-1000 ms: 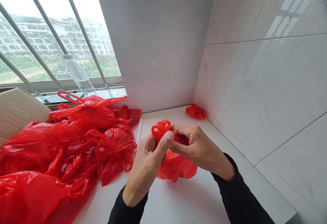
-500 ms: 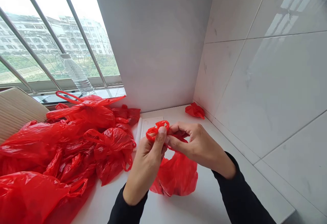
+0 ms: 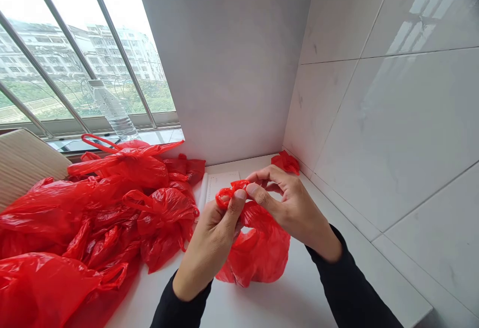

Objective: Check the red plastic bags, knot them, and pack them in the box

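A red plastic bag [image 3: 264, 253] hangs beneath my two hands, its lower part bulging just over or on the white tabletop [image 3: 284, 303]. My left hand [image 3: 215, 231] is closed on the bag's gathered handles, thumb on top, with small red loops sticking up past the fingertips. My right hand [image 3: 286, 198] pinches one of these loops between thumb and forefinger, close to the left thumb. Whether the handles are knotted cannot be made out, as the fingers cover that spot.
A large heap of red plastic bags [image 3: 112, 208] covers the left side. A small folded red bag [image 3: 286, 162] lies in the back corner. Behind my hands lies a printed paper pad [image 3: 220, 181]. A clear water bottle [image 3: 114, 111] stands by the barred window, near a beige box [image 3: 32, 161].
My right hand has shifted slightly, its fingers now pinching the upper loop and pulling it to the right. My left hand keeps hold of the bag, nearly still.
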`<state>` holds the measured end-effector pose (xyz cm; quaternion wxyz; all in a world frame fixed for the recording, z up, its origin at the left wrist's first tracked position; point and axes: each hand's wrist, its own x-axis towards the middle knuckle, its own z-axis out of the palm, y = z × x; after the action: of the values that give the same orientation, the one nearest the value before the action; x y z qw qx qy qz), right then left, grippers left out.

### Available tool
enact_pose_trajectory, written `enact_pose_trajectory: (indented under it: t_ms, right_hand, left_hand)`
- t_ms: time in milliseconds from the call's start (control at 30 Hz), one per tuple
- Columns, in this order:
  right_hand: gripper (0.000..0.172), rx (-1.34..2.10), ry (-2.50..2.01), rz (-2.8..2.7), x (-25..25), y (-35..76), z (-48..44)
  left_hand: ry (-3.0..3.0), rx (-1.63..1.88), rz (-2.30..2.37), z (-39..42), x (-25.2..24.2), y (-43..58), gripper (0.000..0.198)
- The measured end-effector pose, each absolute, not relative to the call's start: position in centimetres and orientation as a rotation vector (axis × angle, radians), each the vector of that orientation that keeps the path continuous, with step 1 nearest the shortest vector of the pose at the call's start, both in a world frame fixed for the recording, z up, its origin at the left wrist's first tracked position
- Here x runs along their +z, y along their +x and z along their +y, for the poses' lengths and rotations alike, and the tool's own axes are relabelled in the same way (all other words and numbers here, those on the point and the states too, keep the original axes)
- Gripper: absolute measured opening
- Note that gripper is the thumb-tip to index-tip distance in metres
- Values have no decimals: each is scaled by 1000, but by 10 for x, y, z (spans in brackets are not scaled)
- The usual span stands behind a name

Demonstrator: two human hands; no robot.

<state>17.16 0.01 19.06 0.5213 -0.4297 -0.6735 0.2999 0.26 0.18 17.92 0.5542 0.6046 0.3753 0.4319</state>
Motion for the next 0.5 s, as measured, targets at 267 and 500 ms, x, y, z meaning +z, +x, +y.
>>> enact_pose_trajectory:
  t_ms: [267, 500]
  right_hand:
    - [15, 663, -991, -1593, 191, 172, 0]
    - [9, 664, -986, -1613, 192, 173, -2]
  left_hand:
    - [1305, 1080, 852, 5, 179, -2, 43]
    - [1181, 1136, 804, 7, 184, -6, 32]
